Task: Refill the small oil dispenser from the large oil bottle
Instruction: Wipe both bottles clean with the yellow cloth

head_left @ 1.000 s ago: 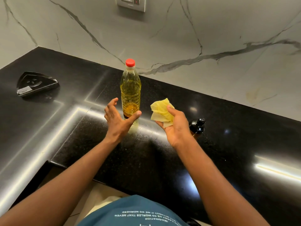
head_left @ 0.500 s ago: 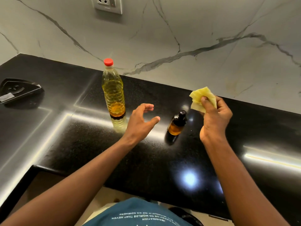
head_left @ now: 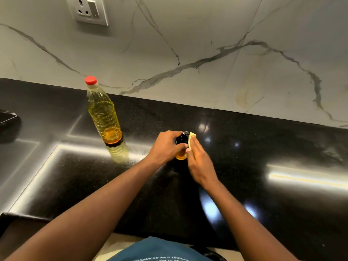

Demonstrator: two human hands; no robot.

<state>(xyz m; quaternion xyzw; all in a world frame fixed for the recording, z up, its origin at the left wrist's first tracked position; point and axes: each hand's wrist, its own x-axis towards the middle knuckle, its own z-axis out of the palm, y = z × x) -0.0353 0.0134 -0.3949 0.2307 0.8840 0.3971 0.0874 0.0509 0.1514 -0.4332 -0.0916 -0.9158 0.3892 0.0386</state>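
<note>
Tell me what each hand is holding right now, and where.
The left hand grips the small oil dispenser round its dark upper body; the right hand holds a yellow cloth against its side.

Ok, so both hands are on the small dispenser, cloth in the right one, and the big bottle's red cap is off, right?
No, the red cap is on the big bottle, as the head view shows. The rest stands: the left hand and right hand are on the small dispenser, cloth in the right.

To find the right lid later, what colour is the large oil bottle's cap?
Red; the cap shows best in the head view.
</note>
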